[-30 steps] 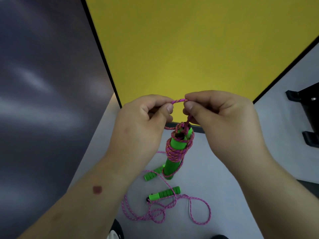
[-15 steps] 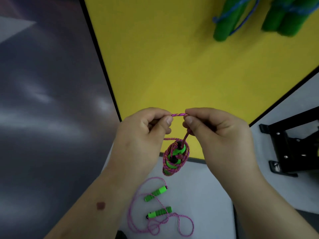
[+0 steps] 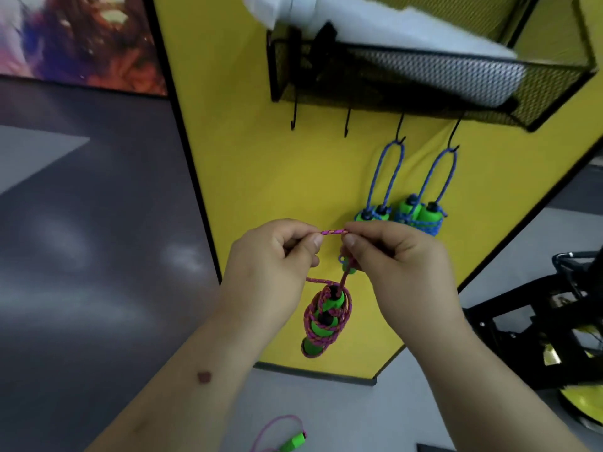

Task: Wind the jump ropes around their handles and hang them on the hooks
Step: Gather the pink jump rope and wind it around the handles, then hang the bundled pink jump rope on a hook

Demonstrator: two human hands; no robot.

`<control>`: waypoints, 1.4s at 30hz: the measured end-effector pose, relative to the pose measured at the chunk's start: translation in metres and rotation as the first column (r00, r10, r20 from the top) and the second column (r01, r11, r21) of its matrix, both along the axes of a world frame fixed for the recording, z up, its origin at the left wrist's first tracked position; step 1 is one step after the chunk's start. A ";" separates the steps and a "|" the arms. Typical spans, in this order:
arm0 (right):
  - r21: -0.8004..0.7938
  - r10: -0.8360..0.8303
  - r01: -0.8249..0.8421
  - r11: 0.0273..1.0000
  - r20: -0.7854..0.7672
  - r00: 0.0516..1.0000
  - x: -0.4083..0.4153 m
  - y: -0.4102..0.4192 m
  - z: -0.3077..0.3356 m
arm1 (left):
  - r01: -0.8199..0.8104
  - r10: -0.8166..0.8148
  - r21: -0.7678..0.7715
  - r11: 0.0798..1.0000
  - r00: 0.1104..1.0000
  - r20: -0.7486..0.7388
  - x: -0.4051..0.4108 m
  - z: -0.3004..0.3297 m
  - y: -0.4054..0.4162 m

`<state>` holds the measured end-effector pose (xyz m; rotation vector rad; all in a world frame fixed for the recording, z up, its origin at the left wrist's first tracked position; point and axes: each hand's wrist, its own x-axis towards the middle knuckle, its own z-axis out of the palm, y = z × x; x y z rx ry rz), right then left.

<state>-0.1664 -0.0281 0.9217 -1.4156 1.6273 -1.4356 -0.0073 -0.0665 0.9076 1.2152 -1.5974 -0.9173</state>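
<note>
A pink jump rope (image 3: 326, 318) is wound around its two green handles and dangles below my hands. My left hand (image 3: 274, 262) and my right hand (image 3: 391, 256) each pinch one side of its top loop, holding it taut in front of the yellow wall. Above, a black mesh shelf (image 3: 424, 76) carries a row of hooks. Two hooks at the left (image 3: 293, 119) hang bare. Two blue ropes wound on green handles (image 3: 404, 210) hang from the hooks on the right. Another pink rope with a green handle (image 3: 293, 443) lies on the floor.
A white bundle (image 3: 375, 24) lies in the mesh shelf. A black metal frame (image 3: 535, 327) stands at the right on the grey floor. A dark wall with a colourful picture (image 3: 78, 37) fills the left.
My hands have lifted the wound pink rope up the yellow wall toward the hooks. The view has tilted up, so the shelf and hooks now show and the floor rope has dropped to the frame's bottom.
</note>
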 end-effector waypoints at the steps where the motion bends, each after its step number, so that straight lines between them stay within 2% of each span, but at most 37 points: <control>1: -0.016 -0.004 0.004 1.000 -0.014 1.000 -0.001 -0.006 0.012 | -0.002 0.002 -0.020 1.000 1.000 0.000 -0.001 0.012 -0.005; 9: -0.125 -0.081 0.071 0.990 -0.073 0.994 -0.011 -0.067 0.065 | -0.059 0.060 -0.137 0.989 0.998 0.006 -0.020 0.069 -0.065; 20: -0.098 -0.294 0.278 0.955 -0.249 0.923 -0.024 -0.140 0.050 | -0.111 0.121 -0.172 0.979 0.991 0.049 -0.057 0.066 -0.133; 25: -0.043 -0.284 0.285 0.958 -0.298 0.911 -0.030 -0.152 0.046 | -0.105 0.111 -0.118 0.987 0.993 0.047 -0.064 0.058 -0.147; 31: -0.041 -0.232 0.232 0.972 -0.353 0.906 -0.029 -0.147 0.038 | -0.094 0.115 -0.157 0.983 0.985 0.128 -0.062 0.045 -0.145; 34: -0.059 -0.233 0.228 0.972 -0.384 0.893 -0.029 -0.146 0.039 | -0.095 0.137 -0.233 0.968 0.976 0.171 -0.062 0.043 -0.144; 39: -0.123 -0.258 0.226 0.966 -0.493 0.831 -0.029 -0.126 0.037 | -0.067 0.243 -0.474 0.878 0.916 0.319 -0.048 0.028 -0.128; 42: -0.176 -0.263 0.197 0.964 -0.559 0.787 -0.026 -0.106 0.027 | -0.022 0.260 -0.530 0.848 0.888 0.379 -0.038 0.012 -0.109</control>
